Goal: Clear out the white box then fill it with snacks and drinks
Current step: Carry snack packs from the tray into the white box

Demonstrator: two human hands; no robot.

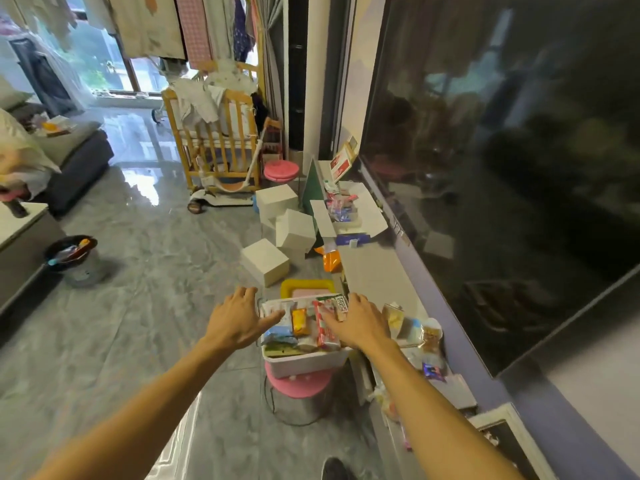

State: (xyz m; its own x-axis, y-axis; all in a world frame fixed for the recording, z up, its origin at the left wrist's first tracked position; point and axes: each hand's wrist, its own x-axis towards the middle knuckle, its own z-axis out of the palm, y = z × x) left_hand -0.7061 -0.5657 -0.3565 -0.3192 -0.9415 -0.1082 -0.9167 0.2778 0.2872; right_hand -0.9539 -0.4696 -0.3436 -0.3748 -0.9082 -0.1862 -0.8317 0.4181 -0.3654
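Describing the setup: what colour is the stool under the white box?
The stool is pink; head view.

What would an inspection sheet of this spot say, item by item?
Surface: pink stool on the glossy grey floor, bearing the box.
Job's things: white box full of snack packets; more snacks on the ledge to its right.
Clutter: white cartons, yellow tray, bin.
Hands: left hand and right hand open, spread over the box.
Cables: thin dark loop by the stool's base; cannot tell if it is a cable.
Surroundings: dark screen, wooden crib.
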